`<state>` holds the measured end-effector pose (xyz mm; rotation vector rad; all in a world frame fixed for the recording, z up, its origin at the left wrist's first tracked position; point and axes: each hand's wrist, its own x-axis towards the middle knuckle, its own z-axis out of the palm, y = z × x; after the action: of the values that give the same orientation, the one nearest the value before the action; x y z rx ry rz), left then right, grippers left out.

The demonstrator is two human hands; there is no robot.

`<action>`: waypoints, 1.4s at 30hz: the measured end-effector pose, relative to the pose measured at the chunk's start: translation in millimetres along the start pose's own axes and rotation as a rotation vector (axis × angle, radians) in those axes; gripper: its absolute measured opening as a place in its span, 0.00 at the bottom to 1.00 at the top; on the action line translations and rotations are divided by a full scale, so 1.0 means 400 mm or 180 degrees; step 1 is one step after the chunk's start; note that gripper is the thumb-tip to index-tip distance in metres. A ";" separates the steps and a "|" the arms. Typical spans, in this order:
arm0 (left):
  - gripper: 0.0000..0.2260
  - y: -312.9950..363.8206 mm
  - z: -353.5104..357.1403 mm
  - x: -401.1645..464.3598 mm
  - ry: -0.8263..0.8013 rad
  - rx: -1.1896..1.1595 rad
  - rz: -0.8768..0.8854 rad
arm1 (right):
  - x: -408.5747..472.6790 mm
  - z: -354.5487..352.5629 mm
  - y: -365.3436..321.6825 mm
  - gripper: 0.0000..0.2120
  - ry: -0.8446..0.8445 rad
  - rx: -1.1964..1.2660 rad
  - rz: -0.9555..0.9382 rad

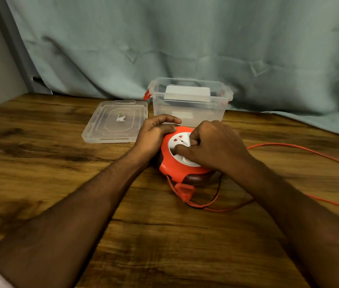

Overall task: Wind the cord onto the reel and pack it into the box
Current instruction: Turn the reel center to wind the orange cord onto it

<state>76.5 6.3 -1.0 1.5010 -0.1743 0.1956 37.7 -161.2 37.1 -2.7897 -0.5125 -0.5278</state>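
Observation:
An orange cord reel (169, 163) with a white socket face lies flat on the wooden table (50, 163). My left hand (154, 132) grips the reel's far left rim. My right hand (212, 146) rests on the white face with its fingers curled and one fingertip pressed into the face. The thin orange cord (301, 148) leaves the reel's near side, loops on the table and trails off to the right edge. An orange plug (184, 190) lies just in front of the reel. The clear plastic box (189, 100) stands open right behind the reel.
The box's clear lid (114, 121) lies flat on the table to the left of the box. A white object (187, 93) sits inside the box. A pale green curtain (185, 42) hangs behind the table.

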 end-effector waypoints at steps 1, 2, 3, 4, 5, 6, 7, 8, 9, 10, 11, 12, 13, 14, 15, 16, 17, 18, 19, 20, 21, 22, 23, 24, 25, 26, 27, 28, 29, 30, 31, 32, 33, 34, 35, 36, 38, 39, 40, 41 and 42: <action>0.12 -0.001 -0.001 0.000 0.0004 0.0019 0.0001 | -0.001 -0.006 0.003 0.28 0.0015 -0.0041 -0.0052; 0.12 -0.002 -0.003 0.001 0.0015 0.0040 0.0002 | -0.002 -0.016 0.006 0.27 0.0063 -0.0132 -0.0182; 0.12 -0.002 -0.004 0.002 0.0026 0.0059 -0.0001 | -0.003 -0.032 0.009 0.24 0.0137 -0.0225 -0.0399; 0.12 -0.004 -0.005 0.003 0.0038 0.0065 -0.0005 | -0.006 -0.052 0.010 0.22 0.0161 -0.0240 -0.0664; 0.11 -0.004 -0.004 0.004 0.0043 0.0060 -0.0003 | -0.011 -0.077 0.007 0.20 0.0082 -0.0101 -0.0906; 0.11 -0.005 -0.003 0.005 0.0049 0.0054 -0.0003 | -0.019 -0.102 -0.001 0.18 -0.0168 0.0198 -0.1065; 0.11 -0.005 -0.001 0.005 0.0057 0.0052 -0.0013 | -0.029 -0.121 -0.011 0.17 -0.0625 0.0529 -0.1120; 0.11 -0.006 0.001 0.004 0.0070 0.0055 -0.0032 | -0.041 -0.132 -0.024 0.16 -0.1233 0.0776 -0.1077; 0.11 -0.005 0.002 0.003 0.0081 0.0049 -0.0045 | -0.051 -0.135 -0.034 0.15 -0.1873 0.0909 -0.0960; 0.11 -0.005 0.003 0.003 0.0086 0.0047 -0.0048 | -0.059 -0.132 -0.040 0.14 -0.2435 0.0973 -0.0810; 0.11 -0.004 0.002 0.002 0.0086 0.0053 -0.0043 | -0.062 -0.128 -0.043 0.12 -0.2852 0.1011 -0.0678; 0.11 -0.003 0.001 0.002 0.0086 0.0066 -0.0038 | -0.061 -0.128 -0.039 0.11 -0.3132 0.1015 -0.0558; 0.11 -0.003 0.001 0.001 0.0086 0.0073 -0.0035 | -0.056 -0.134 -0.032 0.10 -0.3309 0.0973 -0.0429; 0.11 -0.003 0.000 0.002 0.0095 0.0075 -0.0033 | -0.051 -0.142 -0.020 0.09 -0.3389 0.0881 -0.0298; 0.11 -0.003 0.000 0.004 0.0108 0.0074 -0.0032 | -0.045 -0.153 -0.007 0.09 -0.3421 0.0756 -0.0170; 0.11 -0.005 -0.001 0.005 0.0128 0.0070 -0.0035 | -0.038 -0.163 0.009 0.09 -0.3436 0.0621 -0.0036; 0.10 -0.007 -0.003 0.006 0.0146 0.0062 -0.0040 | -0.033 -0.174 0.026 0.10 -0.3414 0.0465 0.0104; 0.10 -0.009 -0.003 0.008 0.0162 0.0061 -0.0045 | -0.028 -0.185 0.046 0.10 -0.3345 0.0265 0.0248; 0.10 -0.010 -0.004 0.010 0.0174 0.0067 -0.0049 | -0.020 -0.193 0.073 0.11 -0.3209 0.0025 0.0431; 0.10 -0.011 -0.004 0.011 0.0179 0.0082 -0.0052 | -0.015 -0.200 0.101 0.11 -0.3019 -0.0182 0.0715; 0.10 -0.010 -0.004 0.011 0.0184 0.0089 -0.0053 | -0.013 -0.207 0.122 0.12 -0.2778 -0.0399 0.1051; 0.10 -0.010 -0.005 0.011 0.0189 0.0086 -0.0053 | -0.012 -0.211 0.146 0.14 -0.2436 -0.0720 0.1272; 0.10 -0.009 -0.005 0.012 0.0188 0.0075 -0.0057 | -0.011 -0.217 0.164 0.15 -0.2030 -0.1159 0.1279; 0.10 -0.009 -0.005 0.012 0.0183 0.0072 -0.0058 | -0.008 -0.215 0.175 0.16 -0.1553 -0.1537 0.1112; 0.10 -0.009 -0.004 0.013 0.0172 0.0071 -0.0051 | -0.005 -0.209 0.178 0.16 -0.1016 -0.1644 0.0807; 0.10 -0.009 -0.003 0.012 0.0161 0.0073 -0.0037 | 0.000 -0.198 0.172 0.15 -0.0640 -0.1357 0.0451; 0.11 -0.008 -0.004 0.011 0.0141 0.0068 -0.0015 | 0.005 -0.183 0.161 0.15 -0.0484 -0.0802 0.0091; 0.11 -0.007 -0.003 0.011 0.0107 0.0054 0.0011 | 0.007 -0.168 0.142 0.17 -0.0530 -0.0197 -0.0229; 0.11 -0.007 -0.004 0.010 0.0066 0.0030 0.0043 | 0.007 -0.151 0.122 0.19 -0.0716 0.0286 -0.0496; 0.11 -0.006 -0.004 0.010 0.0017 0.0018 0.0075 | 0.005 -0.135 0.102 0.21 -0.0926 0.0564 -0.0684; 0.11 -0.005 -0.006 0.008 -0.0019 0.0022 0.0104 | 0.005 -0.117 0.090 0.23 -0.1071 0.0654 -0.0805; 0.11 -0.004 -0.007 0.006 -0.0046 0.0023 0.0131 | 0.007 -0.104 0.086 0.24 -0.1104 0.0638 -0.0863; 0.11 -0.003 -0.007 0.004 -0.0056 0.0008 0.0154 | 0.009 -0.098 0.086 0.25 -0.1064 0.0609 -0.0890; 0.11 -0.001 -0.007 0.002 -0.0063 -0.0016 0.0172 | 0.013 -0.096 0.093 0.26 -0.1021 0.0581 -0.0877; 0.11 0.000 -0.007 0.001 -0.0075 -0.0041 0.0190 | 0.017 -0.097 0.100 0.26 -0.1029 0.0564 -0.0849; 0.11 0.000 -0.004 0.000 -0.0105 -0.0060 0.0201 | 0.019 -0.099 0.107 0.26 -0.1100 0.0539 -0.0819; 0.12 0.001 -0.001 -0.001 -0.0178 -0.0071 0.0204 | 0.021 -0.097 0.119 0.27 -0.1220 0.0579 -0.0796; 0.12 0.001 -0.001 -0.001 -0.0203 -0.0070 0.0201 | 0.020 -0.097 0.119 0.27 -0.1217 0.0627 -0.0777; 0.12 0.001 -0.001 -0.001 -0.0218 -0.0060 0.0202 | 0.018 -0.098 0.117 0.27 -0.1192 0.0676 -0.0737; 0.12 0.001 -0.002 -0.001 -0.0228 -0.0042 0.0209 | 0.016 -0.099 0.113 0.28 -0.1158 0.0726 -0.0710; 0.12 0.001 -0.001 -0.001 -0.0237 -0.0022 0.0221 | 0.012 -0.100 0.108 0.29 -0.1110 0.0748 -0.0696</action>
<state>75.8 6.8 -0.9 1.4973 -0.2868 0.1946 46.2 -211.1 67.2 -2.6184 -0.8967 -0.0115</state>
